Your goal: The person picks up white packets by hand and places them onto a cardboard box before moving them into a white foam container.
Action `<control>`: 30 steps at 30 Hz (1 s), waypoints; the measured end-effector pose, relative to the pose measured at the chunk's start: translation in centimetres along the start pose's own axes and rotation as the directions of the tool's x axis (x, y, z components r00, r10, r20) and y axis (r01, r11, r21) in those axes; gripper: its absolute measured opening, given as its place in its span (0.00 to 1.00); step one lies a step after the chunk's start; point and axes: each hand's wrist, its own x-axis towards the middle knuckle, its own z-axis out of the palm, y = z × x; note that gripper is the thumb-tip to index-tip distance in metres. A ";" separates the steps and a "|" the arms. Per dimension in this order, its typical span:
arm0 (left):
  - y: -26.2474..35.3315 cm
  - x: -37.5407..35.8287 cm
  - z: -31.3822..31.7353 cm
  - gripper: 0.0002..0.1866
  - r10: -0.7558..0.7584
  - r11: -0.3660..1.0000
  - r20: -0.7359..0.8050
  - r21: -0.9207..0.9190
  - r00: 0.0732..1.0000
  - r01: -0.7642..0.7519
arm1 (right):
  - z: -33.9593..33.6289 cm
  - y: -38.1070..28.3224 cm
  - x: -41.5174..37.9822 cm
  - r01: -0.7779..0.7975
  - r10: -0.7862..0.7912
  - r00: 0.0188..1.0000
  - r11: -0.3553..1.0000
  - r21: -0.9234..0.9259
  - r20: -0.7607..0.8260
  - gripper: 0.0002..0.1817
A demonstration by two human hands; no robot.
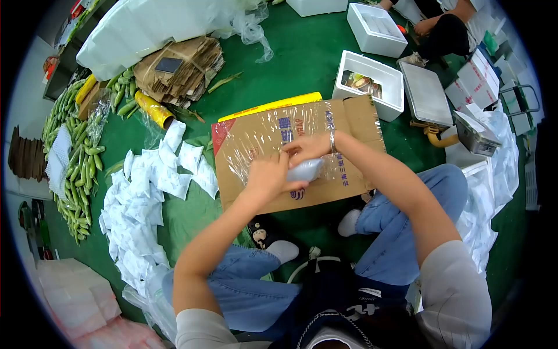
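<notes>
A small white packet (305,170), looking like an ice pack in clear film, is on a cardboard box (354,154) in front of me. My left hand (269,176) lies round its left end, with the thumb stretched along the near edge. From the far side my right hand (309,148), with a bracelet at the wrist, reaches over it. Its fingers are bent together against my left fingertips, and what they pinch is hidden. Shiny cling film (264,136) covers part of the box top. Behind the box lies a long yellow carton (270,106).
White packets (136,212) are heaped on the green floor to my left. Corn cobs (81,174) and stacked flattened cardboard (180,70) lie beyond. Foam boxes (397,93) and a weighing scale (426,93) stand at right. Another person (450,32) sits at the far right.
</notes>
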 end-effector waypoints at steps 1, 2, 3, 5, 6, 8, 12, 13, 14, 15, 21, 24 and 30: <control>-0.8 0.8 0.6 0.35 -0.017 0.999 0.003 0.039 1.000 0.017 | -0.2 -1.1 -0.1 0.167 -0.136 0.982 0.951 0.259 -0.133 0.35; -1.8 1.7 1.2 0.36 0.008 0.999 -0.007 0.052 1.000 -0.007 | -0.1 -1.9 -1.2 -0.053 0.103 0.991 0.896 0.441 -0.090 0.33; -2.5 2.4 1.4 0.36 0.012 0.998 -0.005 0.054 1.000 -0.011 | 0.2 -1.5 -0.8 -0.050 0.102 0.990 0.895 0.444 -0.093 0.33; -3.1 3.5 1.9 0.35 0.038 0.999 0.122 -0.030 0.992 -0.035 | 0.5 0.9 0.4 -0.027 0.151 0.976 0.802 0.597 -0.159 0.31; -3.1 3.7 1.7 0.36 0.005 0.996 0.174 -0.085 0.985 0.010 | 0.5 2.8 1.7 -0.064 0.205 0.973 0.691 0.720 -0.110 0.29; -3.0 3.3 2.4 0.32 -0.036 0.972 0.210 -0.221 0.977 0.084 | 1.1 3.0 1.5 0.023 0.156 0.967 0.734 0.679 -0.200 0.28; -0.4 -1.1 5.9 0.30 -0.280 0.373 0.554 -0.690 0.784 0.621 | 2.3 2.8 1.6 0.150 -0.029 0.975 0.816 0.559 -0.219 0.26; 0.8 -2.5 7.1 0.31 -0.316 -0.165 0.695 -0.710 0.645 0.684 | 2.9 2.9 1.6 0.269 -0.170 0.957 0.820 0.504 -0.234 0.26; 1.4 -3.6 7.7 0.34 -0.195 -0.174 0.776 -0.630 0.600 0.757 | 3.4 2.5 1.2 0.261 -0.183 0.950 0.909 0.324 -0.252 0.26; 2.1 -4.7 8.0 0.37 -0.072 -0.174 0.839 -0.542 0.539 0.822 | 4.7 3.3 1.8 0.310 -0.202 0.926 0.888 0.339 -0.319 0.26; 12.1 -8.4 4.4 0.43 -0.257 0.854 0.666 -0.182 0.700 0.487 | 7.8 2.7 1.7 0.344 -0.233 0.902 0.896 0.280 -0.363 0.28; 15.7 -11.3 3.5 0.42 -0.219 0.930 0.726 -0.047 0.652 0.365 | 9.3 2.8 1.9 0.437 -0.303 0.741 0.895 0.087 -0.599 0.25; 15.8 -18.5 1.8 0.21 0.126 -0.626 0.969 -0.089 0.213 0.774 | 10.1 1.4 1.3 0.241 -0.311 0.728 0.950 -0.197 -0.612 0.28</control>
